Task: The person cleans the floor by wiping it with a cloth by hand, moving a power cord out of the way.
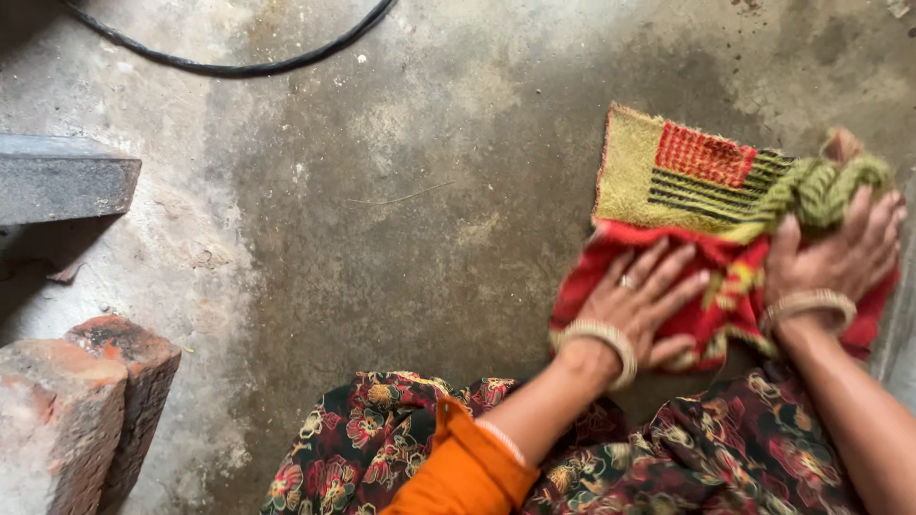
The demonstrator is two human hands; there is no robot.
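A red and yellow-green cloth lies partly bunched on the damp concrete floor at the right. My left hand presses flat on its red lower part, fingers spread, a ring on one finger and a bangle at the wrist. My right hand rests on the cloth's right side, fingers laid over the twisted green bunch. Both palms lie on the fabric; neither closes around it.
Two reddish bricks stand at the lower left. A grey stone slab sits at the left edge. A black cable curves along the top. My floral skirt fills the bottom.
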